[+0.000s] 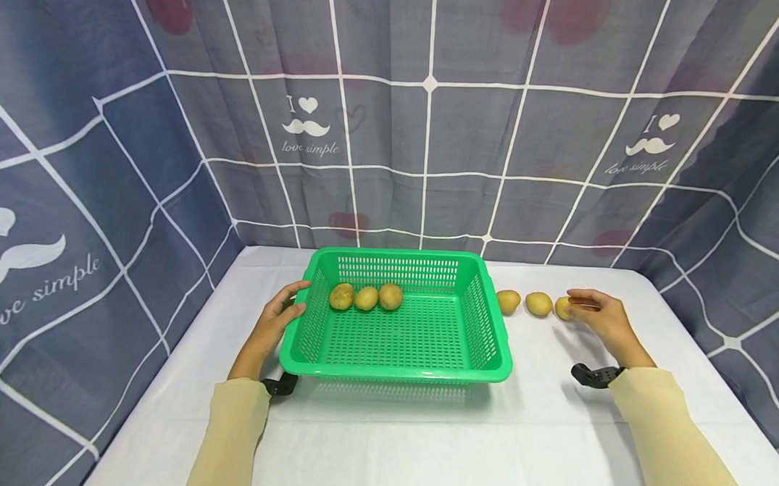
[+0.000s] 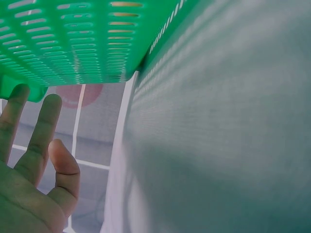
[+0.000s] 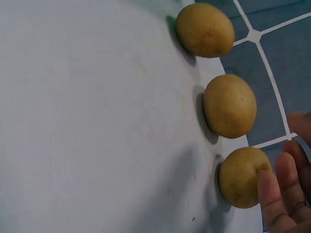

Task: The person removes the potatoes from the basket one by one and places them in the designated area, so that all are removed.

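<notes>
The right hand rests its relaxed, spread grip against the nearest potato on the white desk; whether the fingers pinch it seems unclear. Two more potatoes lie beyond it. The left hand, fingers straight, touches the green basket at its side.
</notes>
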Demonstrator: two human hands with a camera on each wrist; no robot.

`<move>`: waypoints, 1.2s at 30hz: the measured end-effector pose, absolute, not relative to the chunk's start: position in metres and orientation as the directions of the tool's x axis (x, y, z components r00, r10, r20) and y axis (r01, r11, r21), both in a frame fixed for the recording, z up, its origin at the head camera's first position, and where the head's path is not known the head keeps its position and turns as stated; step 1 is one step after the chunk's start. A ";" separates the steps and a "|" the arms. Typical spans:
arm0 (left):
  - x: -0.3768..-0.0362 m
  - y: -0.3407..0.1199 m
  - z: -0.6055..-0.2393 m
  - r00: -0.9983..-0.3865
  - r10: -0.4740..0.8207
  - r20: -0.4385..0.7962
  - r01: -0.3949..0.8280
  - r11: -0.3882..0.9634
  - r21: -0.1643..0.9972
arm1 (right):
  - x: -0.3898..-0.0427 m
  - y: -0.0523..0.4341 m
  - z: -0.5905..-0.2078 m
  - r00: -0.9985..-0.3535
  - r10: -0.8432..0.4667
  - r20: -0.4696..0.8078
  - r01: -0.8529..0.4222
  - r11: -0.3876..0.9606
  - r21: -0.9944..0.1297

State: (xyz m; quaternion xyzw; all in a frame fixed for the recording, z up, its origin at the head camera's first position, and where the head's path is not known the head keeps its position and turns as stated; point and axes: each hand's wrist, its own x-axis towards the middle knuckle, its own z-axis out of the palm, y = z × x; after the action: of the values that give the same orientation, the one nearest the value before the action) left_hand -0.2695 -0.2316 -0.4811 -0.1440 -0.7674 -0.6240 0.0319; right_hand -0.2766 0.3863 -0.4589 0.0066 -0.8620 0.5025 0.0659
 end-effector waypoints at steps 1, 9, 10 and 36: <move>-0.270 -0.232 -0.481 -0.957 0.180 0.229 0.261 0.179 0.949 | -0.277 0.386 -0.459 -0.992 0.043 0.119 -0.085 0.470 -0.879; -0.270 -0.231 -0.481 -0.959 0.175 0.223 0.254 0.181 0.950 | -0.277 0.380 -0.454 -0.997 -0.067 0.022 -0.031 0.135 -0.990; -0.270 -0.231 -0.481 -0.959 0.174 0.223 0.254 0.184 0.950 | -0.277 0.379 -0.453 -0.996 -0.087 0.014 -0.025 0.121 -0.992; -0.269 -0.232 -0.482 -0.958 0.186 0.220 0.255 0.195 0.947 | -0.271 0.336 -0.408 -0.939 -0.344 -0.015 -0.049 0.176 -0.983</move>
State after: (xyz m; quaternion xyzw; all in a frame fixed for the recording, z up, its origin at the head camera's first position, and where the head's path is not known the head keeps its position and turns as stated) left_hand -0.2695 -0.2323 -0.4815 -0.1427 -0.7726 -0.6181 0.0281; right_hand -0.2707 0.3358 -0.4077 0.1294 -0.7577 0.6288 -0.1172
